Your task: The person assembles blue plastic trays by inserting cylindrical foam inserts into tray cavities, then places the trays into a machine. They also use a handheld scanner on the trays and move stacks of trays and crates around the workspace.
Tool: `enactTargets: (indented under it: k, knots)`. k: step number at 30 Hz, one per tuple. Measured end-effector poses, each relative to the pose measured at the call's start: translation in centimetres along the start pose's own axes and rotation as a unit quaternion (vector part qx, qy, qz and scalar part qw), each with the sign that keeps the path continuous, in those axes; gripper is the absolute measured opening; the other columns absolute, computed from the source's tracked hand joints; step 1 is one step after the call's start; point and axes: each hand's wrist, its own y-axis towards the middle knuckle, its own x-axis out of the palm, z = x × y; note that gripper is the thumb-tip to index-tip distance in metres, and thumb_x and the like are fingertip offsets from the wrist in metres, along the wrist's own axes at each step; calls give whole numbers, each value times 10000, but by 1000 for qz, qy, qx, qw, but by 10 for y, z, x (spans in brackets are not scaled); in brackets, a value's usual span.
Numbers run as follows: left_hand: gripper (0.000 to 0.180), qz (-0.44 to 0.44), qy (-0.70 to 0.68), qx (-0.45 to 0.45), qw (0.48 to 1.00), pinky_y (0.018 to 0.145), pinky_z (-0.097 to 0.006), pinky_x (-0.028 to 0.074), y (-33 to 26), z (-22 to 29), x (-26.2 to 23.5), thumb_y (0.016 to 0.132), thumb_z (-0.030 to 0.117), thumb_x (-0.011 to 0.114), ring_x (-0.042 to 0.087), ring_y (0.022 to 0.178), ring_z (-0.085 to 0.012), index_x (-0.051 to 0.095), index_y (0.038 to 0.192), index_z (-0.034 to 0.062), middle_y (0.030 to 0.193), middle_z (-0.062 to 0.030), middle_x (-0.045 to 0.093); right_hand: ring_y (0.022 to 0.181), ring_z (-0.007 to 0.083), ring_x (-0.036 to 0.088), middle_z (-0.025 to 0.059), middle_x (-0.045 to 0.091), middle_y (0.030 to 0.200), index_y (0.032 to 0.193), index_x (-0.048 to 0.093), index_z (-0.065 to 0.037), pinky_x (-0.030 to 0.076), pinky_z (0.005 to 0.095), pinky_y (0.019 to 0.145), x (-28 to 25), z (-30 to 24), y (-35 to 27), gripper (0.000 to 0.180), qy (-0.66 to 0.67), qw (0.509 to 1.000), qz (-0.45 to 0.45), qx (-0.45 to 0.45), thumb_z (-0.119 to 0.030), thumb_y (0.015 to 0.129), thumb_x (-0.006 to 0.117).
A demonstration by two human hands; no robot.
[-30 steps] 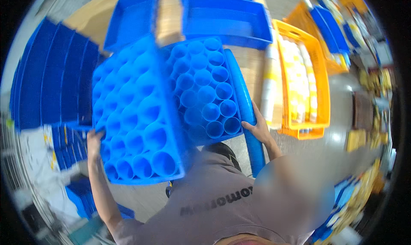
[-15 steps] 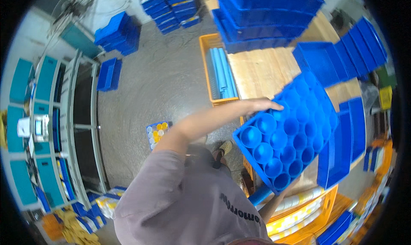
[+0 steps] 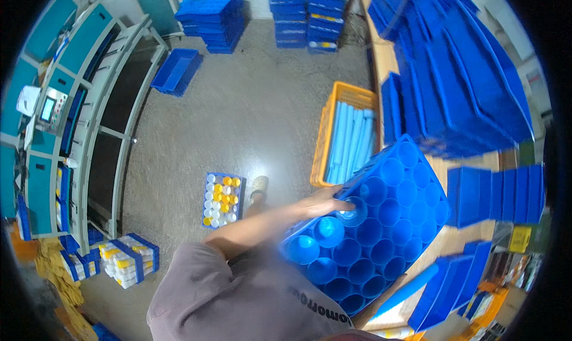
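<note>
While the left hand (image 3: 322,204) has its fingers (image 3: 341,206) clamped over the left rim of a blue bin (image 3: 387,154), the right hand (image 3: 389,289) shows at the bin's lower right side; its own fingers are hidden, so I cannot tell whether they grip. The bin tilts in front of the person, near the worktop (image 3: 478,236), packed with open-ended blue tubes (image 3: 389,211). One long blue tube (image 3: 408,290) lies just beside the right hand. Past the left hand stands an orange crate (image 3: 326,139) of light-blue tubes (image 3: 351,141); farther left, a tray (image 3: 242,192) rests on the floor (image 3: 238,114).
</note>
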Motion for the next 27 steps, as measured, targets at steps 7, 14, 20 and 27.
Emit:
enactTargets:
  k: [7, 14, 20, 27]
  knots:
    - [765, 181, 2, -4, 984, 1089, -409, 414, -57, 73, -207, 866, 348, 706, 532, 1275, -333, 407, 1469, -16, 1393, -228, 541, 1258, 171, 508, 91, 481, 1474, 1488, 378, 1, 372, 242, 1078, 218, -128, -33, 576, -43, 991, -88, -89, -292, 1014, 523]
    - [686, 239, -90, -10, 967, 1023, -374, 477, -72, 168, -385, 867, 291, 714, 597, 1190, -292, 467, 1422, -29, 1318, -210, 600, 1183, 209, 550, 142, 530, 1411, 1408, 464, 23, 444, 286, 1024, 412, -315, -38, 556, -234, 940, -152, -198, -390, 1035, 472]
    - [588, 306, -165, 39, 937, 938, -361, 524, -43, 234, -556, 861, 264, 709, 651, 1064, -269, 551, 1351, -21, 1223, -175, 656, 1301, 373, 441, 200, 408, 1491, 1518, 318, -71, 384, 493, 1089, 638, -425, -6, 785, 324, 740, -511, 295, -648, 987, 353]
    - [567, 316, -241, 68, 915, 980, -396, 487, -18, 357, -777, 901, 354, 663, 613, 1129, -253, 568, 1347, 17, 1288, -145, 628, 1246, 320, 533, 166, 478, 1444, 1492, 353, -76, 466, 454, 1045, 897, -598, 23, 725, 351, 621, -641, 283, -586, 988, 457]
